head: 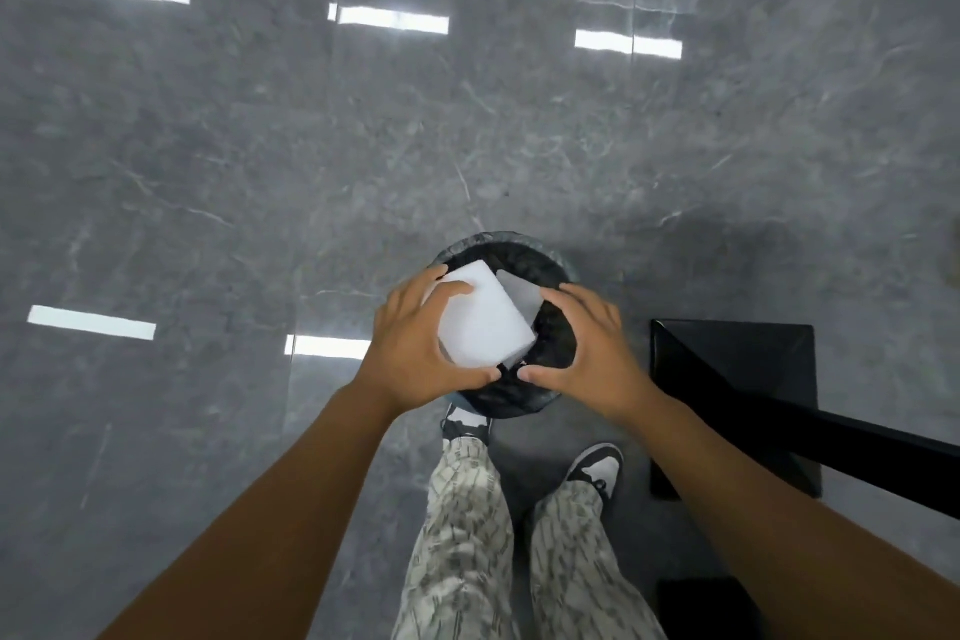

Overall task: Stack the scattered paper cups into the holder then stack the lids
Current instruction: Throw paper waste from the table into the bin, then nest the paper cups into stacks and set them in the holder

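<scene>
No paper cups, lids or holder are in view. I look straight down at a round bin [480,243] with a dark liner, standing on the floor. My left hand [410,353] grips a white rectangular block [485,322] over the bin's mouth, fingers on its far edge and thumb under its near edge. A second white piece [523,295] lies partly hidden below the block, inside the bin. My right hand [587,348] hovers over the bin's right rim with its fingers spread and gently curved, and nothing shows in it.
Glossy grey marble floor [311,146] with ceiling-light reflections all around. A black square stand base [753,364] with a slanting black bar [841,447] sits to the right of the bin. My shoes [597,465] stand just behind the bin.
</scene>
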The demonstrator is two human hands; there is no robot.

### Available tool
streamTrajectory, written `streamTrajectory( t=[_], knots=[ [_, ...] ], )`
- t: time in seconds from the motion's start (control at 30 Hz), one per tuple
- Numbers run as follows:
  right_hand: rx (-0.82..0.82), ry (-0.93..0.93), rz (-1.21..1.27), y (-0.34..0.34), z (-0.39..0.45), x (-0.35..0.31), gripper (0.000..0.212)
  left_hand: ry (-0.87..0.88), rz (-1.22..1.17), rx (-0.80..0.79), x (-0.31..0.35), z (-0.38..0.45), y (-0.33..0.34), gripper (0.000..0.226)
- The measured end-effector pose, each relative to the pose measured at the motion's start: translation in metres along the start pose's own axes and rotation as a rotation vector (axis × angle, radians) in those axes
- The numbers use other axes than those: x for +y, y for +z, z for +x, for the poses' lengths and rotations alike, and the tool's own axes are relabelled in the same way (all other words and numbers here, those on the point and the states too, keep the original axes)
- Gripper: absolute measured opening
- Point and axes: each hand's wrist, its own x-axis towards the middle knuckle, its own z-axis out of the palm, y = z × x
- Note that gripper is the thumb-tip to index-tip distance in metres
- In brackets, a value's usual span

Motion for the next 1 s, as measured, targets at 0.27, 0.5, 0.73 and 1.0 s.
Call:
streamTrajectory(
  t=[0.27, 0.5, 0.73, 1.0],
  knots=[
    [0.022, 0.001, 0.07, -0.025, -0.017, -0.003, 0.094, 0.069, -0.04, -0.006, 0.028, 0.009, 0.001, 0.088],
    [0.158, -0.013, 0.173, -0.085, -0.053, -0.039, 0.087, 0.187, -0.108, 0.026, 0.103, 0.0, -0.036, 0.081],
    [0.472, -0.01, 0.357, -0.198, -0.156, -0.076, 0.081, 0.485, -0.097, -0.038, 0.254, -0.02, -0.083, 0.072],
    [0.974, 0.062, 0.394, -0.299, -0.33, -0.072, 0.079, 0.923, -0.033, -0.168, 0.45, -0.06, -0.079, 0.072]
  ],
)
